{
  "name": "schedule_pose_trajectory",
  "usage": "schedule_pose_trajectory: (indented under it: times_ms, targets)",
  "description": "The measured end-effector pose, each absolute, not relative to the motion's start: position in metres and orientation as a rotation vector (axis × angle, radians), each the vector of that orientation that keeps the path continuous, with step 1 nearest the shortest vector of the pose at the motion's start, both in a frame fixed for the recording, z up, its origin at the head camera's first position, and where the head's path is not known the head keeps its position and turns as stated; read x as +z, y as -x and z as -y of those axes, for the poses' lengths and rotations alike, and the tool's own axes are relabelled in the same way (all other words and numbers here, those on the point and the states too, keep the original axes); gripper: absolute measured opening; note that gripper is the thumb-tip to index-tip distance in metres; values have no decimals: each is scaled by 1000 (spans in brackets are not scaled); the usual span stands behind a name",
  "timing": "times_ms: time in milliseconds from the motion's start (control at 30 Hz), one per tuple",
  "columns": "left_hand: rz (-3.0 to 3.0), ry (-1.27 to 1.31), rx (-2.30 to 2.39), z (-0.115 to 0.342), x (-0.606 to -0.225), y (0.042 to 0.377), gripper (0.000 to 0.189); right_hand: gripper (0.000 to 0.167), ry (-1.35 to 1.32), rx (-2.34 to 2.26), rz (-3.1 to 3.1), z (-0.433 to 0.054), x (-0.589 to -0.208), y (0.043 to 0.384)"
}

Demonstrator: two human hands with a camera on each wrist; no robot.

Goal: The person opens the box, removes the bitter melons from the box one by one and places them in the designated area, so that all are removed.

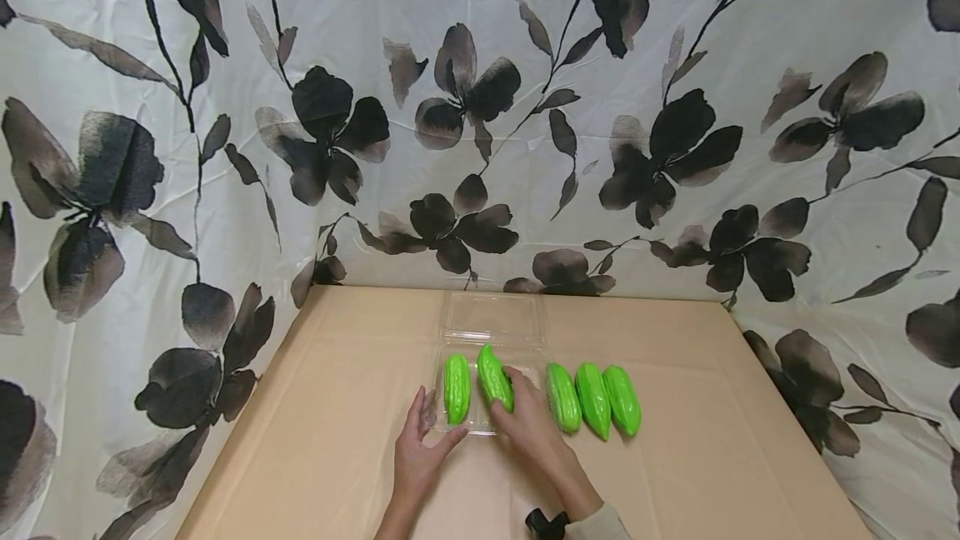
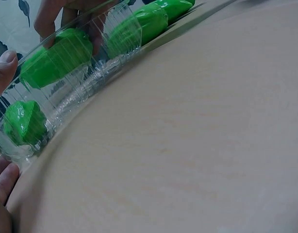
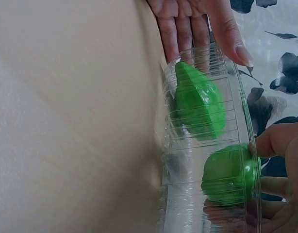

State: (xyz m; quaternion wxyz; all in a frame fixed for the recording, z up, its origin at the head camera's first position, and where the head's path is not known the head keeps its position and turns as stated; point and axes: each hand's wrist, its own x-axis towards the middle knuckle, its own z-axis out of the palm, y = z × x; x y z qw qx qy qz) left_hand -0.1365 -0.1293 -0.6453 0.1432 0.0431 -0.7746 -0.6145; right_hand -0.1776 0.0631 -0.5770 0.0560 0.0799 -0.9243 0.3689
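A pale sleeve [image 1: 600, 523] is closest, on the right arm, which leans far and left. A big flowery cloth [image 1: 525, 140] hangs behind the tan table [image 1: 337, 440]. On the table is a clear box [image 1: 480, 419] with its lid [image 1: 493, 319] open on the far side. The left hand [image 1: 422, 458] touches the box's near left corner, fingers and thumb spread apart. The right hand [image 1: 531, 423] pinches a green vegetable [image 1: 492, 375] (a shiny one) up near the box's rim, far tip leaning left. Another green one [image 1: 457, 390] lies in the box's left part. Three more [image 1: 592, 402] lie just right of the box.
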Motion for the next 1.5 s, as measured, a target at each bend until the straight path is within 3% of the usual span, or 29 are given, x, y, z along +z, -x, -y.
schedule_pose_trajectory:
  times_ms: [1500]
  targets:
    - [2249, -151, -1754, 121, -647, 140, 98, 54, -285, 1137, 2772, -77, -582, 182]
